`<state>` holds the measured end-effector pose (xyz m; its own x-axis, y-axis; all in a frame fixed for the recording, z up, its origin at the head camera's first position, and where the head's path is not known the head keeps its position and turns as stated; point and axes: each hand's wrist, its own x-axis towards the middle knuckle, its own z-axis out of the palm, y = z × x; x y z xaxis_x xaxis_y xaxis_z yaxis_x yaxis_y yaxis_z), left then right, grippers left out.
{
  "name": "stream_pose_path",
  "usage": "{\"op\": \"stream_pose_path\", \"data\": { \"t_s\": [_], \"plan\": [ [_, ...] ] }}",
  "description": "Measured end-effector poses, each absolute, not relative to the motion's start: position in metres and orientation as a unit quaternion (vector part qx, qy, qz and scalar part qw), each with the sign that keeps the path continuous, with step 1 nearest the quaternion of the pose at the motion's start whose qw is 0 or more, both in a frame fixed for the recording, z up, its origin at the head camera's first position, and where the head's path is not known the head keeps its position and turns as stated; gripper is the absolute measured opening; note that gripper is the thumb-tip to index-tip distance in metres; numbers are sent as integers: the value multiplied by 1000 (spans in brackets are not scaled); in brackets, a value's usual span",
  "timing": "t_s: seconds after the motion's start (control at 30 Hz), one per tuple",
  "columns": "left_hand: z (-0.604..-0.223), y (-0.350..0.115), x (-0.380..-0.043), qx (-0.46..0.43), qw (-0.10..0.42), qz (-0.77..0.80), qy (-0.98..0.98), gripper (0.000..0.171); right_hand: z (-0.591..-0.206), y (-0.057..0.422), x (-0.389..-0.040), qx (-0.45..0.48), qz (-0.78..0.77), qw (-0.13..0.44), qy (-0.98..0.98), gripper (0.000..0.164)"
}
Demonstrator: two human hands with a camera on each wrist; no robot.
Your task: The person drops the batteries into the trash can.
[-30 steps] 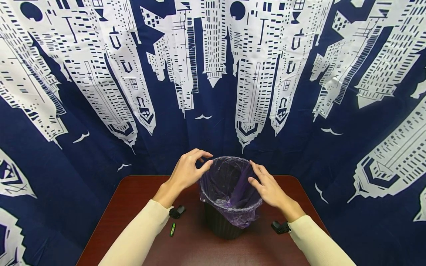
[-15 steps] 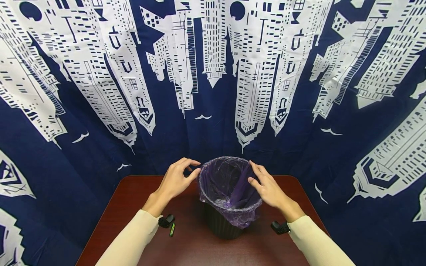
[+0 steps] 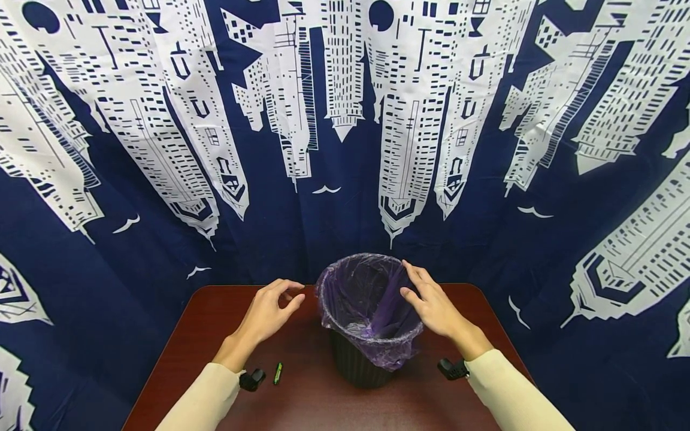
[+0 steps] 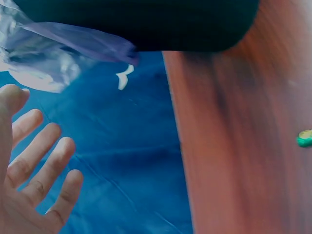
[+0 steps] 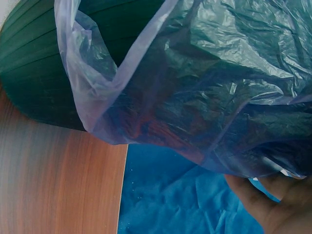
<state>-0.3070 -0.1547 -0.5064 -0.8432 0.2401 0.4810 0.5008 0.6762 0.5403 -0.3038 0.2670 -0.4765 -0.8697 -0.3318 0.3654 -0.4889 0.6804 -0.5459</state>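
Observation:
A dark ribbed trash can [image 3: 358, 362] stands upright on the table, lined with a thin purple trash bag [image 3: 390, 350] folded out over its rim. To its left, my left hand [image 3: 269, 314] hovers apart from the bag, fingers spread and relaxed with nothing in them. On the can's right side, my right hand [image 3: 438, 308] rests its fingertips at the bag-covered rim. In the right wrist view the loose bag edge [image 5: 112, 97] hangs over the can's wall, and the fingers [image 5: 282, 195] are partly hidden at the frame's corner.
A small green and black battery [image 3: 278, 373] lies on the reddish-brown table [image 3: 302, 407], left of the can. Behind the table's far edge hangs a dark blue curtain [image 3: 291, 239] with white buildings. Each wrist wears a small black camera [image 3: 252, 379].
My left hand has moved away from the can's rim, left and toward me. The right hand has stayed at the rim. The can and battery have not moved.

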Motion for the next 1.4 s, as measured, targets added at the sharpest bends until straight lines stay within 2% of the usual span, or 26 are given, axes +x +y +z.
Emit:
{"op": "stream_pose_path", "data": {
  "t_s": [0.17,0.47,1.03,1.4],
  "plan": [
    [-532,-166,-301,-198,173,-338,-904,23,-476,267,-303,224,328,118,-910,70],
    [-570,-185,-286,-180,104,-327,-922,26,-477,267,-304,225,326,121,-910,70],
    [-615,-217,-266,-223,-50,-307,-924,60,-478,267,-305,224,326,125,-910,69],
    [-631,-224,-259,-248,-78,-292,-920,69,-478,268,-305,224,324,124,-911,69]
  ]
}}
